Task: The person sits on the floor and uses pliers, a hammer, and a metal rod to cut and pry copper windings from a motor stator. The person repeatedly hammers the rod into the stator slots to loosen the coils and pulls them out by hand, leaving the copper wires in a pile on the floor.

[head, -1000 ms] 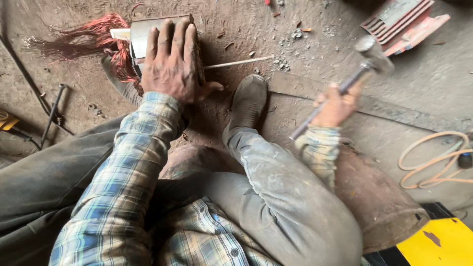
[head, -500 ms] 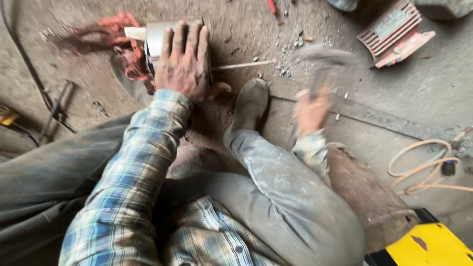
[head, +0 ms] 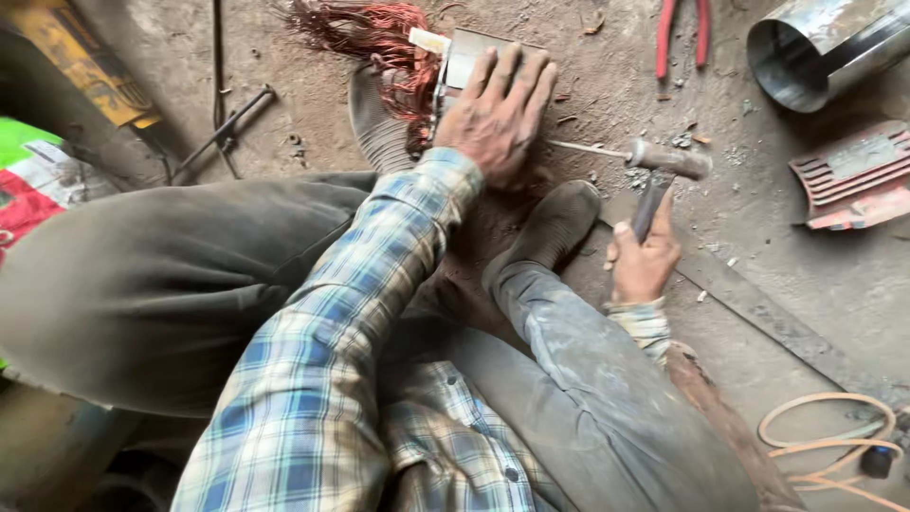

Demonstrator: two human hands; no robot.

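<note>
Pressing the left hand (head: pixel 498 118) flat, fingers spread, on the metal motor stator (head: pixel 471 57) lying on the dirt floor beside its red copper windings (head: pixel 374 33); gripping the hammer (head: pixel 664 171) in the closed right hand (head: pixel 643 261), head touching a thin steel punch (head: pixel 588 149). Risking, likely, a glancing blow striking nearby fingers.
</note>
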